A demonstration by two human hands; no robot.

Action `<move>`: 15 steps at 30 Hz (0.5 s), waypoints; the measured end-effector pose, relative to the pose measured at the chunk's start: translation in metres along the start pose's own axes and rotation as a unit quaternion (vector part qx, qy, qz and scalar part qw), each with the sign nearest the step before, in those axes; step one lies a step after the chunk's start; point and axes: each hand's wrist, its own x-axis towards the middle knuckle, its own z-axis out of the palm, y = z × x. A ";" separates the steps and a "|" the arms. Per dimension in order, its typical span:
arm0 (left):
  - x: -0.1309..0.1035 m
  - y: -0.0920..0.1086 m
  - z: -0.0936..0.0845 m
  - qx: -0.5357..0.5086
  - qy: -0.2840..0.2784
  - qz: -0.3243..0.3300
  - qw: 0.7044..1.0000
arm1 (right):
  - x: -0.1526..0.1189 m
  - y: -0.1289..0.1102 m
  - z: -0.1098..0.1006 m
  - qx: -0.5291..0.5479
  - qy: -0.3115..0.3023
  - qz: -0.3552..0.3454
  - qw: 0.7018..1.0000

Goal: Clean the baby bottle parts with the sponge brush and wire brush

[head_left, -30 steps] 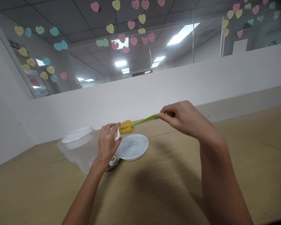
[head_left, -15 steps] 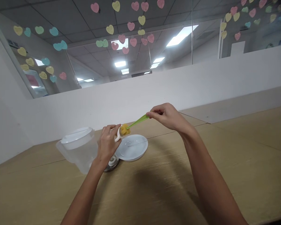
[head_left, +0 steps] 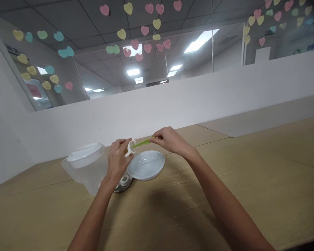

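My left hand (head_left: 117,161) is closed around a small container with a white rim (head_left: 128,150), perhaps a bottle, whose mouth points right. Most of its body is hidden behind my fingers. Between thumb and fingers, my right hand (head_left: 169,140) pinches the green handle of a sponge brush (head_left: 141,143). The handle runs into the container's mouth, and the yellow sponge head is almost wholly out of sight inside. Both hands are above the table, just over the left part of a shallow white bowl (head_left: 159,171).
A translucent lidded pitcher (head_left: 85,170) stands left of my left hand. Partly behind my left wrist is a small dark dish holding white round parts (head_left: 125,180). Behind the wooden table (head_left: 188,209) rises a white wall with windows bearing heart-shaped notes.
My right hand has moved left and slightly down, pushing the brush's yellow sponge head from the container's mouth to inside it. My left hand stays nearly in place.
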 end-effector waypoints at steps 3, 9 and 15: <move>0.000 -0.002 0.001 -0.009 -0.013 -0.002 1.000 | -0.001 -0.002 0.000 0.033 0.006 -0.004 0.999; -0.002 -0.002 0.004 -0.023 -0.037 -0.006 0.999 | -0.002 -0.005 0.001 0.096 0.001 0.004 0.995; -0.002 -0.006 0.003 -0.019 -0.024 -0.011 0.999 | -0.002 0.001 0.003 0.101 0.008 0.001 0.995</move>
